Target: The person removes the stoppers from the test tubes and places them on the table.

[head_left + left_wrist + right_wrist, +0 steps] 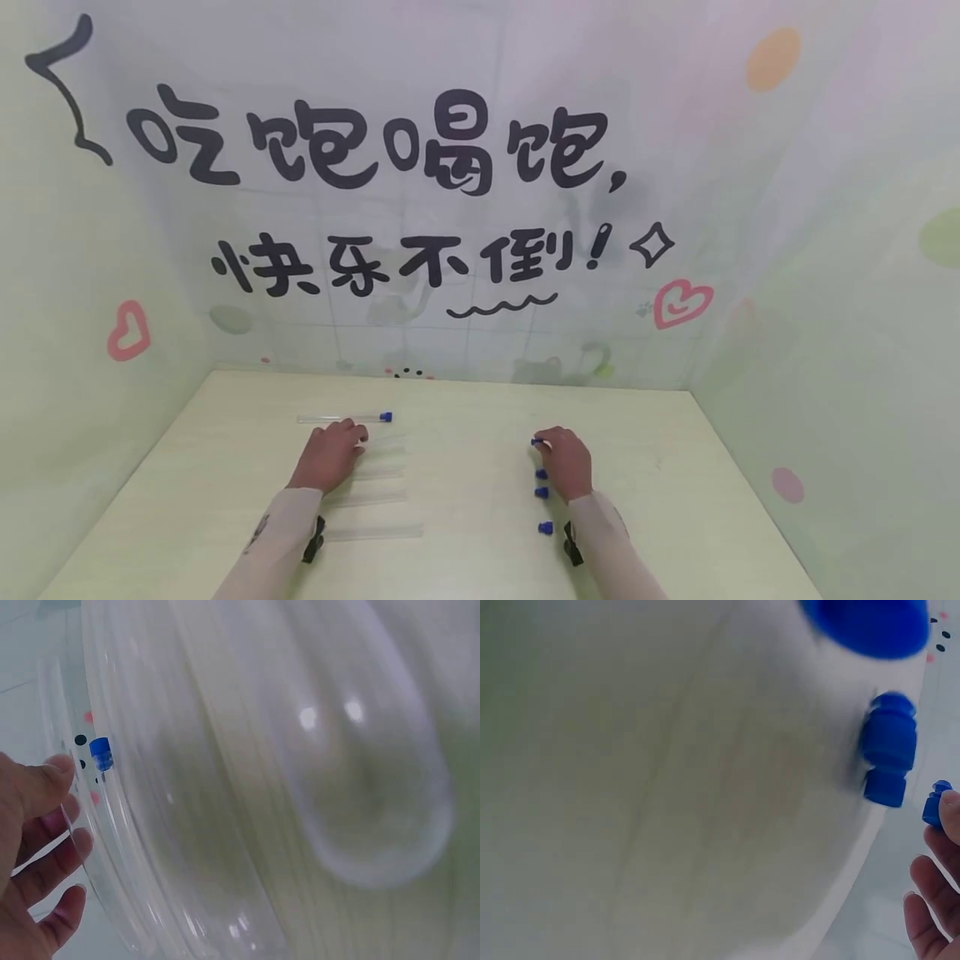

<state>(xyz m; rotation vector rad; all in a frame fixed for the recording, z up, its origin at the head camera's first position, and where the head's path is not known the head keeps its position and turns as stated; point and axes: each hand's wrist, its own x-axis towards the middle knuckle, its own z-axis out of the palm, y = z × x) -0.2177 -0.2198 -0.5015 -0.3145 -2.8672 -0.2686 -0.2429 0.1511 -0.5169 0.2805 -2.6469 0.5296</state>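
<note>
In the left wrist view my left hand (45, 847) pinches a clear test tube (84, 817) between thumb and fingers. Beyond it lies another clear tube with a blue stopper (100, 753) in its end; in the head view this stoppered tube (341, 417) lies just past my left hand (330, 454). My right hand (567, 460) pinches a small blue stopper (933, 806) between thumb and index finger, off the table. Closer to the person, three more blue stoppers (542, 492) lie in a column. Open clear tubes (375, 532) lie by the left forearm, partly hidden by it.
The pale wooden table (480, 467) is enclosed by a printed back wall (450, 333) and side walls (847, 375). Bare tabletop lies between the tubes and the stoppers. Black wrist devices (314, 540) sit at both cuffs.
</note>
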